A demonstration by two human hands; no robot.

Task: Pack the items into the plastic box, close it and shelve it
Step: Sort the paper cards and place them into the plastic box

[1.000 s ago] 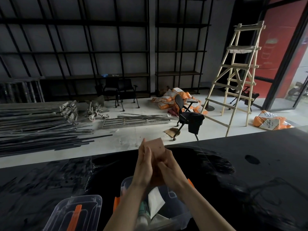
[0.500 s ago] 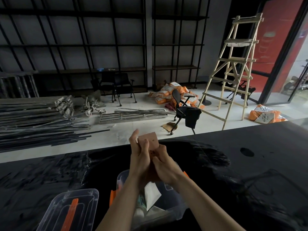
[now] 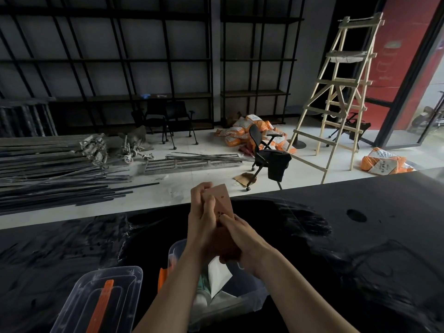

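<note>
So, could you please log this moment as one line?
both hands hold pink packet | above open plastic box | lid off, left

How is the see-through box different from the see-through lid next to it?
The clear plastic box is deep and holds white packets, while the clear plastic lid is flat and holds nothing. The box sits under the person's arms; the lid lies apart, to its left. Both rest on the black table and have orange parts.
</note>
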